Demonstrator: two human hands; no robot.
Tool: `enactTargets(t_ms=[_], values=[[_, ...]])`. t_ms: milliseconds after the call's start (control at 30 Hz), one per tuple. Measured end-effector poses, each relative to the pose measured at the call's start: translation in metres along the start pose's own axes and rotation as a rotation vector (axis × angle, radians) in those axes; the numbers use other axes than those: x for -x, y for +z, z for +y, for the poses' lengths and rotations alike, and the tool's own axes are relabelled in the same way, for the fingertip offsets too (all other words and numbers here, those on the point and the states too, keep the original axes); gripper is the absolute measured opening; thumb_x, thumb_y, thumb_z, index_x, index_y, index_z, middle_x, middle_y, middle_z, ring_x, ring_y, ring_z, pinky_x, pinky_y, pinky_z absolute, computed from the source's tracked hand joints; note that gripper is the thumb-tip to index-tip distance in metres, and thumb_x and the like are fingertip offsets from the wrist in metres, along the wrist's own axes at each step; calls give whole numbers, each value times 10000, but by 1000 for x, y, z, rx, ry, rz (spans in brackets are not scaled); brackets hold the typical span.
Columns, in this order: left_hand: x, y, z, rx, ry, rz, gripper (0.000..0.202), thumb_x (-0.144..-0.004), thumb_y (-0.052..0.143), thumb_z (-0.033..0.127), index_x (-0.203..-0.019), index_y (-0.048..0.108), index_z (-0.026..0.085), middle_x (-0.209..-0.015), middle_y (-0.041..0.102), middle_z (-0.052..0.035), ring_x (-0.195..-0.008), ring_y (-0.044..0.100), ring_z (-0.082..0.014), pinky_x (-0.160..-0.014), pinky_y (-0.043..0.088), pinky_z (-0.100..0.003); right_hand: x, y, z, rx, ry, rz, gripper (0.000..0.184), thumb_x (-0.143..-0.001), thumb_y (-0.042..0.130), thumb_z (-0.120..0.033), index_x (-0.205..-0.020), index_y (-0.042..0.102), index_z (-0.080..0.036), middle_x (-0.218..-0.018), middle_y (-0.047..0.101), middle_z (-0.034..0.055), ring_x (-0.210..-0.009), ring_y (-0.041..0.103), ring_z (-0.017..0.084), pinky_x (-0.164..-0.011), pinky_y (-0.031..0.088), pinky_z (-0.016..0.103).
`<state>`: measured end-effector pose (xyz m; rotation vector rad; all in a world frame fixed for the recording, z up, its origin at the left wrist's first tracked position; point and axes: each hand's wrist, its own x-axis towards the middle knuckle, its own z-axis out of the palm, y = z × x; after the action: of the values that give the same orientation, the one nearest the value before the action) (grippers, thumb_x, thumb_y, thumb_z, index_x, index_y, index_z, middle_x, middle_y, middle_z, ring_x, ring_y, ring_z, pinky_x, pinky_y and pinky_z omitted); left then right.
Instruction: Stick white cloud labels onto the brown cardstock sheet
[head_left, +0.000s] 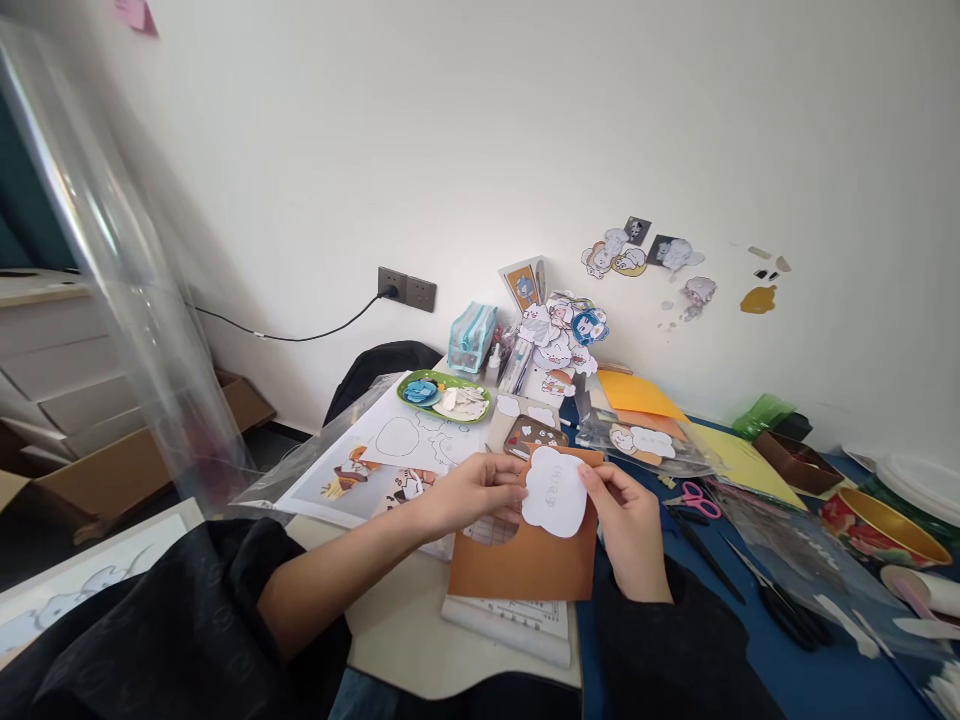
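"Since both hands are busy with the white cutout (555,492), start with the hold."

"The left hand (487,487) pinches its left edge, and the right hand (628,515) nips the upper right edge, thumb on top. Whether either also grips the sheet behind, I can't tell."

"Where does the cutout sit?"

"Face-on in front of the upper part of the brown sheet (525,575), just right of a rounded gap in it. How closely the two layers meet, I can't judge."

"How would you handle it?"

"Lightly. Paper this thin probably creases under a hard squeeze, so I'd keep fingertips at the rim and the wavy outline visible. One hand pinning both layers should stop slipping. Mind the lower left lobe; it comes close to that gap."

"And further out?"

"Printed paper (525,622) lies under the brown sheet's lower edge, on the pale tabletop (390,645). Resting the layers flat there would steady them. Pink-handled scissors (702,502) lie right of the right hand, on the blue surface (675,585)."
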<state>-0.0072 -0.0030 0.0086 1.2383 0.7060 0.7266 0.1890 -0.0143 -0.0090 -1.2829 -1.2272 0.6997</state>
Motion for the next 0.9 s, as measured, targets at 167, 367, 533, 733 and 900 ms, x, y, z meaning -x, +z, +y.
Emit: enactTargets(t_ms=[167, 367, 533, 733, 900], values=[[-1, 0, 0, -1, -9, 11, 381, -736, 730, 400, -1050, 704, 185, -888, 727, -55, -823, 674, -161, -766, 534, -274, 0, 0, 1, 0, -10, 0, 375, -699, 677, -537, -583, 597, -189, -595, 527, -4, -612, 457, 159, -578, 362, 270], [-1, -1, -1, -1, -11, 27, 364, -748, 712, 424, -1021, 713, 183, -851, 727, -49, -818, 682, -163, -780, 542, -285, 0, -1, 1, 4, -13, 2, 356, -715, 675, -516, -601, 618, -184, -596, 539, 2, -619, 464, 162, -579, 372, 272], [-1, -1, -2, -3, -12, 38, 370, -723, 738, 427, -985, 716, 167, -852, 731, -61, -805, 685, -170, -784, 542, -300, 0, -1, -1, 7, -23, 3, 358, -717, 676, -503, -584, 600, -179, -602, 535, -4, -617, 461, 154, -578, 370, 265], [-2, -1, -2, 0, -10, 37, 353, -725, 736, 403, -979, 708, 158, -837, 730, -61, -801, 683, -171, -785, 538, -314, 1, -1, -2, 15, -22, -5, 357, -713, 677, -498, -581, 592, -177, -588, 522, -14, -610, 454, 149, -568, 358, 258], [-5, -4, -9, -4, 27, 32, 409, -640, 788, 230, -1030, 679, 168, -854, 727, -44, -752, 673, -160, -728, 516, -293, 1, -3, -2, 12, -23, -16, 343, -730, 675, -480, -597, 596, -175, -609, 528, -13, -625, 455, 147, -579, 360, 255]])
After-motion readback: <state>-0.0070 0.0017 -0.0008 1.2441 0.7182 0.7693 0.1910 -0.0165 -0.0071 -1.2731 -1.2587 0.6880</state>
